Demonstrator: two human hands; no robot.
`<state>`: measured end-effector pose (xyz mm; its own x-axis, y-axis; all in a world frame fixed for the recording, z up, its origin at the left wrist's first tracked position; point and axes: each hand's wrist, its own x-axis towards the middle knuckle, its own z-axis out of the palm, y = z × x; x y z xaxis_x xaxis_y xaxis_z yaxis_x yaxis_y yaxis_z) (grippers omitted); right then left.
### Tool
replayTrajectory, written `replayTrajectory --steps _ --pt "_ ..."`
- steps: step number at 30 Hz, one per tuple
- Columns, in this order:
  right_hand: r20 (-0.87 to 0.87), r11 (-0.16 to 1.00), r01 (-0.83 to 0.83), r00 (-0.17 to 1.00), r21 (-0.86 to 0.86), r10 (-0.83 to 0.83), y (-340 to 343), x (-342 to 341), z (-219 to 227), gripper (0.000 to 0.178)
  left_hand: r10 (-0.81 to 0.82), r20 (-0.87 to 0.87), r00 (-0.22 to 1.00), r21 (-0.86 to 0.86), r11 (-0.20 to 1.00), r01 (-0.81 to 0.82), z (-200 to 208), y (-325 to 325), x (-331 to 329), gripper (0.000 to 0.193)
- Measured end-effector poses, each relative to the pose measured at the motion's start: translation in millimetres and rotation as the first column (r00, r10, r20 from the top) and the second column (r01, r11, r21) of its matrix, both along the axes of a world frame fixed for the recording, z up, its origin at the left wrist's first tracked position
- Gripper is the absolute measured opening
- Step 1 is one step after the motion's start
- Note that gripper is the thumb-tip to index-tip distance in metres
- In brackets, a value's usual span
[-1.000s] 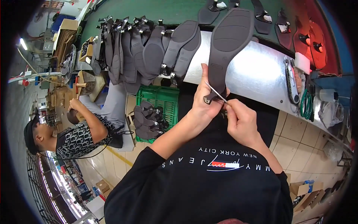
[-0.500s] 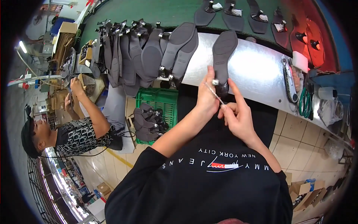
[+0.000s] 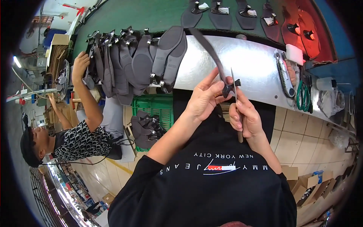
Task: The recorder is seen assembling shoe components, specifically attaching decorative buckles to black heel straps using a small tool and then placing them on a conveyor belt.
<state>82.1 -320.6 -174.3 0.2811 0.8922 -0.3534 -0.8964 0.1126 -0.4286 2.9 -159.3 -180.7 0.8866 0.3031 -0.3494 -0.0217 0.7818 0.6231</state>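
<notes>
the left hand (image 3: 206,99) pinches a dark grey sandal (image 3: 211,56) near its strap end, thumb and fingers closed on the black strap piece, holding it edge-on above the near edge of the shiny metal bench (image 3: 249,64). the right hand (image 3: 245,117) is curled into a fist around a thin blade tool (image 3: 235,90), its tip up against the strap.

the sandal looks light and flexible, a thin sole that would bend if held by one end, so a grip close to the strap where it is being worked seems steadiest. the blade looks sharp, and the left fingers sit just beside it.

a stack of like soles (image 3: 136,64) leans along the left end of the bench, with more sandals (image 3: 227,9) laid flat on the green surface at the far edge. a green crate (image 3: 159,104) of dark pieces stands below the bench. a utility knife (image 3: 284,73) and green loops (image 3: 302,94) lie toward the right end. a co-worker's hand (image 3: 80,65) reaches for the stack at the left.
</notes>
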Motion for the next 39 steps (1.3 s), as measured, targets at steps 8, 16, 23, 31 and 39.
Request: replayTrajectory --steps 8,16,23,31,39 --pt "0.002 0.999 -0.035 0.999 0.003 0.035 4 -6 12 0.058 0.028 0.073 0.997 0.302 0.952 -0.048 -1 -12 -7 0.057" --pt "0.092 0.997 0.0 0.996 -0.077 0.007 5 -10 17 0.047 0.084 0.087 0.993 0.39 0.914 -0.112 -1 -19 -12 0.058" --pt "0.181 0.982 0.038 0.983 -0.185 -0.004 8 -7 10 0.036 0.095 0.082 0.992 0.178 0.978 -0.108 -10 -12 -14 0.058" --pt "0.162 0.992 0.116 0.981 -0.044 -0.108 6 21 16 0.047 0.246 -0.044 0.968 0.153 0.96 -0.236 7 30 -18 0.045" --pt "0.333 0.98 0.145 0.938 -0.134 -0.093 -9 37 7 0.044 0.08 -0.42 0.904 -0.37 0.895 -0.251 42 27 -82 0.057"
